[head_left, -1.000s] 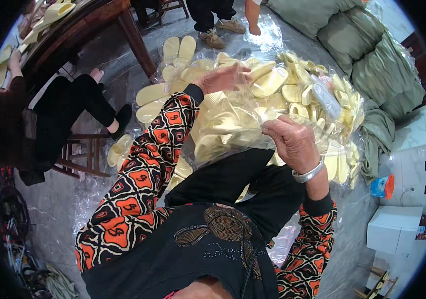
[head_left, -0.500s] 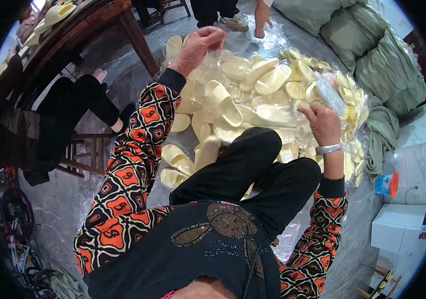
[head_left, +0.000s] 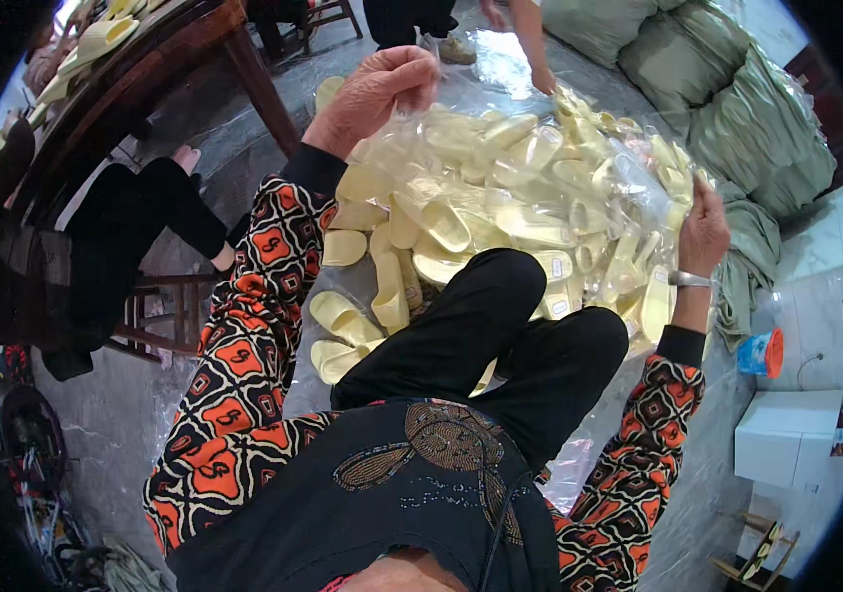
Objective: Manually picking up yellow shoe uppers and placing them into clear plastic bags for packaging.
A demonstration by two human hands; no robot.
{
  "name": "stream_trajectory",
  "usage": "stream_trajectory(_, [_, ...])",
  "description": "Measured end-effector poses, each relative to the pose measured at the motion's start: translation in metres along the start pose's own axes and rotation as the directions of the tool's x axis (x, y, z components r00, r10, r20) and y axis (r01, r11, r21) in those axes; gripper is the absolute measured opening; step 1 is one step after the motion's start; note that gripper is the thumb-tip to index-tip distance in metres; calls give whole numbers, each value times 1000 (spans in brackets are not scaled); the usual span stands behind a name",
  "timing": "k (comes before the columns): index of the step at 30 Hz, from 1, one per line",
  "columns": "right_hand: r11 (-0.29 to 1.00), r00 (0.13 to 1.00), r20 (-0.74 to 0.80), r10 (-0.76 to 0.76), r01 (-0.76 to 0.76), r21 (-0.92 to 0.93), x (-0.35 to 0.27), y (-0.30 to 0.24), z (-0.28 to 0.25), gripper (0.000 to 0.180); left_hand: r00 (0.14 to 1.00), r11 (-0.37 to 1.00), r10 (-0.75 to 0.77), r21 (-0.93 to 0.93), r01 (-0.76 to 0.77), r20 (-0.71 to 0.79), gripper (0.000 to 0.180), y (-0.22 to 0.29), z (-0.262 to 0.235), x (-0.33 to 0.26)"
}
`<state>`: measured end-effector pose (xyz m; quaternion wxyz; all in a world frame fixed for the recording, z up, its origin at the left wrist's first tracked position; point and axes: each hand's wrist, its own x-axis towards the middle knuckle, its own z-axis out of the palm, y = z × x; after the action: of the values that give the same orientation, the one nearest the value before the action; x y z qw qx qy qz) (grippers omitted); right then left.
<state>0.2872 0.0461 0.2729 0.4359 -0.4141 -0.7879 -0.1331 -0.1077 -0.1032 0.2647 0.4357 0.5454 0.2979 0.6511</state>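
Note:
My left hand (head_left: 377, 94) is raised over the far left of a heap of pale yellow slippers (head_left: 441, 225). Its fingers are closed on a crumpled edge of clear plastic film (head_left: 428, 49), which spreads over the heap's far side. At the heap's right edge is my right hand (head_left: 705, 229), fingers bent together and pointing away from me. Film and slippers lie right beside its fingertips, but what it grips is hidden. Many slippers are wrapped in clear bags, and some carry small white labels. A few bare slippers (head_left: 344, 318) rest left of my knees.
Stuffed grey-green sacks (head_left: 767, 128) stand at the far right. Across the heap, another person's arm (head_left: 530, 44) reaches down. A wooden table (head_left: 194, 44) with slippers and a seated person's legs (head_left: 160, 202) are at left. A blue and orange bucket (head_left: 761, 353) and a white cabinet (head_left: 787, 434) stand right.
My right hand has moved right, from above the slippers to the heap's edge. My left hand has shifted slightly left, still gripping film. The other person's arm has come nearer the heap.

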Motion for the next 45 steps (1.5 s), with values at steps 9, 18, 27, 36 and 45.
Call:
stream_trajectory(9, [927,992,64,-105,74,368,14,-70,-12,30,992,998,-61,-23,64,114,12,-7,48,17])
stream_trajectory(18, [698,926,302,-228,-60,713,-16,-137,-39,27,976,972,166,141,-185,138,11,-46,61,28])
stream_trajectory(27, [600,886,458,-73,-328,729,-21,-140,-55,52,997,996,36,84,-30,-70,16,-50,66,27])
stream_trajectory(36, [882,732,670,123,-390,263,-41,-72,-46,38,957,955,228,235,-183,-179,14,-36,66,33])
stream_trajectory(45, [945,930,356,-88,-35,324,-6,-107,-54,45,966,956,244,191,-223,-91,14,-11,100,31])
